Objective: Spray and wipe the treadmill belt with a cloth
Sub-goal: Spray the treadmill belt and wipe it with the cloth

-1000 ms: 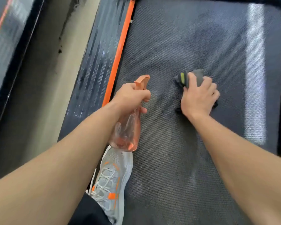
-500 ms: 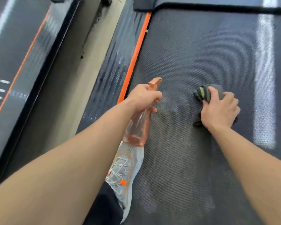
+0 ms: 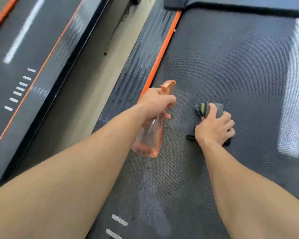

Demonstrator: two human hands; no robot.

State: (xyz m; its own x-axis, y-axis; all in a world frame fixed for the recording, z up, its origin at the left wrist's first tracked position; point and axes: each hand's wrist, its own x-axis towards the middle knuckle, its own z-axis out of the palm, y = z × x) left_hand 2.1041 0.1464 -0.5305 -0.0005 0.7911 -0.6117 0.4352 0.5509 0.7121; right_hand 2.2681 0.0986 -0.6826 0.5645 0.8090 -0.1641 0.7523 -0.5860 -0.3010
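Observation:
The dark textured treadmill belt (image 3: 240, 66) fills the right side of the head view. My left hand (image 3: 155, 102) grips the neck of a translucent orange spray bottle (image 3: 149, 137), held above the belt's left edge with the nozzle pointing forward. My right hand (image 3: 214, 130) presses a bunched grey cloth (image 3: 207, 108) with a green stripe onto the belt, fingers curled over it. A paler streaky patch on the belt runs from the bottle down toward me.
An orange strip (image 3: 162, 54) and a black ribbed side rail (image 3: 136, 66) border the belt on the left. Beyond a strip of beige floor (image 3: 97, 69) lies a second treadmill (image 3: 24, 57). A black motor cover (image 3: 240, 6) closes the belt's far end.
My right hand slid the cloth leftward, closer to the bottle. The view lifted and shifted, so the shoe dropped out of sight and more of the neighbouring treadmill appears.

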